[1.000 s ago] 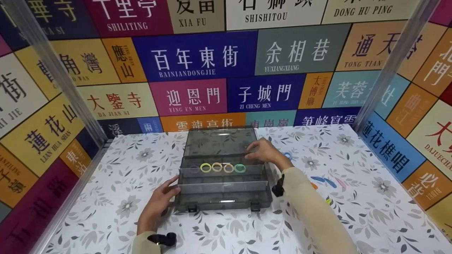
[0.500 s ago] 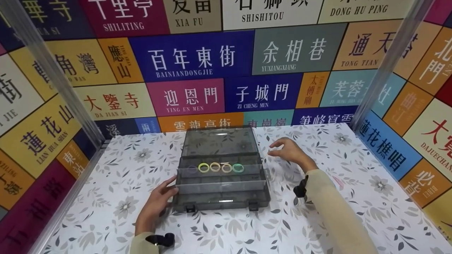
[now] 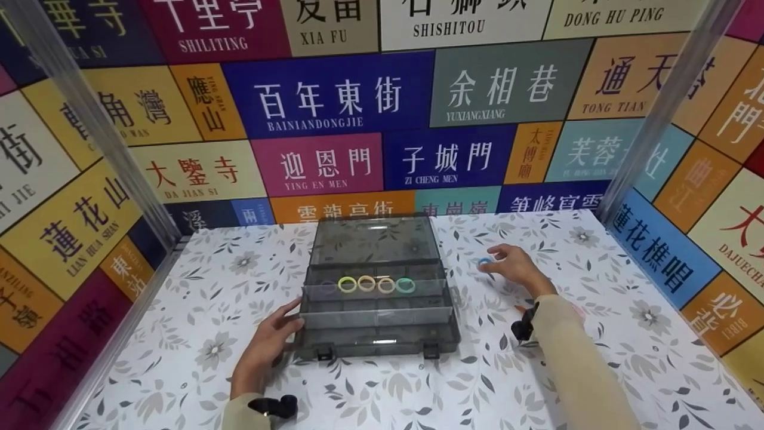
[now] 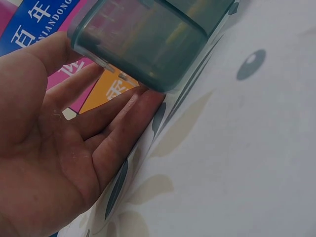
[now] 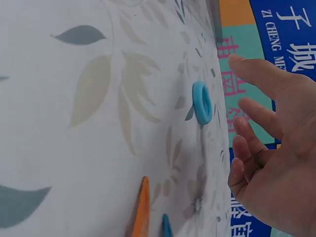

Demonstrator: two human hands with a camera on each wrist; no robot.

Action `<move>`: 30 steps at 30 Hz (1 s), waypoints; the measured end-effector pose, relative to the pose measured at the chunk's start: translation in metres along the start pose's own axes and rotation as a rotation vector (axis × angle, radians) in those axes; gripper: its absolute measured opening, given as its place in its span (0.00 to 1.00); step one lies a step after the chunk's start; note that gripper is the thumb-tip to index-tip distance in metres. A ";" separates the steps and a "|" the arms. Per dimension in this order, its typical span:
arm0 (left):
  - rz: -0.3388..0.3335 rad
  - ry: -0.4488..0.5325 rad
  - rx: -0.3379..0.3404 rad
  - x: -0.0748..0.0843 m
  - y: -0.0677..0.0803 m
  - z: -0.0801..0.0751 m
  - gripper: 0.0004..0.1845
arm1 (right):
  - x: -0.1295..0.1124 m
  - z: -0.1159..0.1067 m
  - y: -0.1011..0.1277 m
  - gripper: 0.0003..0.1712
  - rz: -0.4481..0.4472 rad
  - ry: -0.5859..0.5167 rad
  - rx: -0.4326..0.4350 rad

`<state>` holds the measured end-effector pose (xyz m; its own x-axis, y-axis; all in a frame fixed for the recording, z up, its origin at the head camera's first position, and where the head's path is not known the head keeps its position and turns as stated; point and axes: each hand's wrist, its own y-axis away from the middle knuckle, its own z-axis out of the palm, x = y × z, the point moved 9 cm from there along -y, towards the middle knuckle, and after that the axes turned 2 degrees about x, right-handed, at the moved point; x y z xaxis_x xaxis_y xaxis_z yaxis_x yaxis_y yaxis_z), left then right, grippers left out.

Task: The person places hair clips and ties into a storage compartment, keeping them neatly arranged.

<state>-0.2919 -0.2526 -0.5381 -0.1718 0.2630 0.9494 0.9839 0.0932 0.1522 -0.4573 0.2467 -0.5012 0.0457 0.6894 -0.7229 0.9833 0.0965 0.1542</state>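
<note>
Two coloured strips near the right hand (image 3: 514,270) are cut off in the wrist view (orange, blue). Small blue ring (image 5: 202,102) lies flat on the floral tablecloth (image 3: 537,382), right of the smoky transparent plastic organiser box (image 3: 377,334); fingers loosely spread, holding nothing, just beside it. Left hand (image 3: 270,340) rests straight-fingered against the box's near left corner.

Left hand (image 3: 268,343) rests against open grey organizer box (image 3: 376,334); right hand (image 3: 514,269) hovers by blue ring (image 3: 484,261) on desk (image 3: 179,310).
</note>
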 end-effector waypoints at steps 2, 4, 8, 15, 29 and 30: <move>-0.001 -0.005 0.001 -0.001 0.000 0.001 0.29 | 0.005 0.002 0.000 0.41 0.025 -0.005 0.001; -0.005 -0.007 0.002 -0.002 -0.001 0.001 0.29 | 0.010 0.003 0.001 0.42 0.045 -0.022 -0.004; -0.003 -0.005 0.003 -0.003 -0.003 0.001 0.29 | 0.016 0.008 0.000 0.43 0.066 -0.061 -0.021; 0.008 -0.001 0.001 0.001 -0.001 0.000 0.29 | 0.020 0.015 -0.005 0.43 0.090 -0.152 -0.037; -0.030 0.001 -0.003 -0.004 -0.002 0.000 0.29 | 0.018 0.017 -0.006 0.32 0.073 -0.105 -0.003; -0.029 0.002 -0.001 -0.004 -0.002 0.000 0.29 | 0.018 0.017 -0.007 0.32 0.066 -0.087 -0.002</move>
<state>-0.2933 -0.2538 -0.5426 -0.1997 0.2586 0.9451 0.9787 0.0996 0.1795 -0.4599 0.2466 -0.5268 0.1258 0.6294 -0.7668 0.9773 0.0541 0.2048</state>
